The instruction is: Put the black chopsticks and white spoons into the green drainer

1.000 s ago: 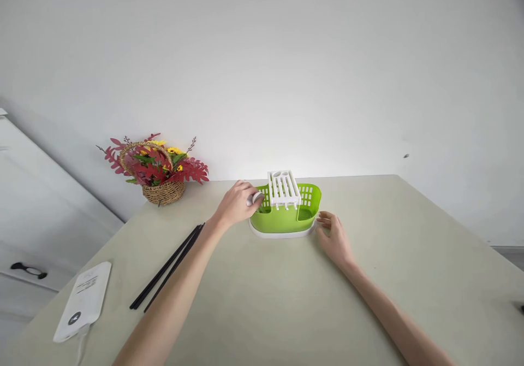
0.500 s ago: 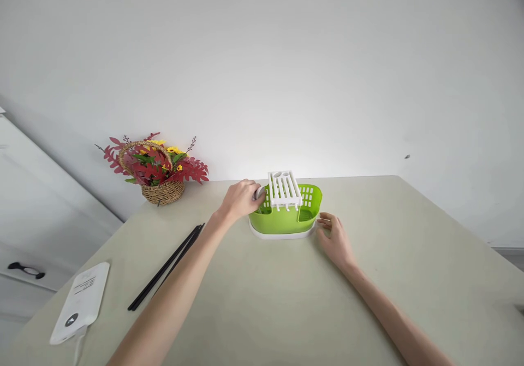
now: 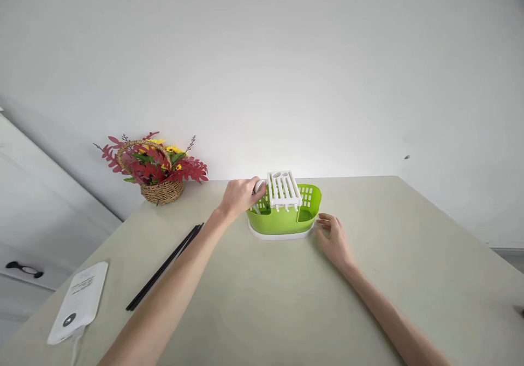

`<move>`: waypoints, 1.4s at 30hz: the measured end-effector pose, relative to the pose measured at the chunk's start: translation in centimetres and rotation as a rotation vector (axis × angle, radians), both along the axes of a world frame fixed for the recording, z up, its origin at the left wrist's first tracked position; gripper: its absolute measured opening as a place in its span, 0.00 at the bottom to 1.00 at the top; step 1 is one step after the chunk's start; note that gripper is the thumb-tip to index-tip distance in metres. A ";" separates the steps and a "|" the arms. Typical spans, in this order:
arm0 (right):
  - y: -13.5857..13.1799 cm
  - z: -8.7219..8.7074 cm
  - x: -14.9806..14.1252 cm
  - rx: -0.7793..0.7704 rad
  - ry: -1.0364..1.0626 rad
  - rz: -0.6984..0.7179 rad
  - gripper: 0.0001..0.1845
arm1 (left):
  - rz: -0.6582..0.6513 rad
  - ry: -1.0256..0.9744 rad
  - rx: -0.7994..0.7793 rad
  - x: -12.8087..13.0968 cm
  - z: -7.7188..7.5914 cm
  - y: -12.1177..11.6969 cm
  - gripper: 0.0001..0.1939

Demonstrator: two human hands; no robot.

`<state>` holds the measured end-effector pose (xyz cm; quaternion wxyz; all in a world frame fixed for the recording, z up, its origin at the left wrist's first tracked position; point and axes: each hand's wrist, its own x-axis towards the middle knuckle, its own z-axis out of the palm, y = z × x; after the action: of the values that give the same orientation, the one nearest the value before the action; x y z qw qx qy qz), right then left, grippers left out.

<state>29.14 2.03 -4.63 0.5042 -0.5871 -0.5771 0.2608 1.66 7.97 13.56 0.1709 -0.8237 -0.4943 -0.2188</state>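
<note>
A green cutlery basket with openwork sides stands on a white base tray. A white slotted rack with small hooks sits across its middle. My left hand is closed round a white spoon at the basket's left compartment. The spoon's rounded end points up, and its lower part reaches down inside the basket. My right hand rests on the table by the basket's right end, fingers loosely curved and apart from the thumb, holding nothing. Whether its fingertips touch the base tray I cannot tell.
Black chopsticks lie on the table left of the basket, partly behind my left forearm. A white device with a cable is at the left edge. A wicker flower basket stands near the wall, beside a white cabinet.
My left hand has shifted slightly left and turned a little, so more of the spoon shows. The view has drifted slightly. My right hand stays beside the basket.
</note>
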 end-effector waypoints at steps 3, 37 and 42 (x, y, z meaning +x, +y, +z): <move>0.0 0.0 0.0 -0.005 -0.003 0.001 0.23 | 0.050 -0.089 0.130 -0.5 0.4 0.0 0.20; 0.1 -0.7 0.4 0.008 -0.025 0.000 0.22 | 0.223 -0.218 -0.943 -14.5 -4.2 -4.9 0.22; 0.2 -0.7 0.5 0.003 -0.033 0.002 0.22 | 0.254 -0.157 -0.905 -15.4 -5.4 -4.8 0.23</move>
<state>29.63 2.21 -5.32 0.4954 -0.5899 -0.5863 0.2508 -13.69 3.18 8.13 -0.2178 -0.7295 -0.6480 -0.0204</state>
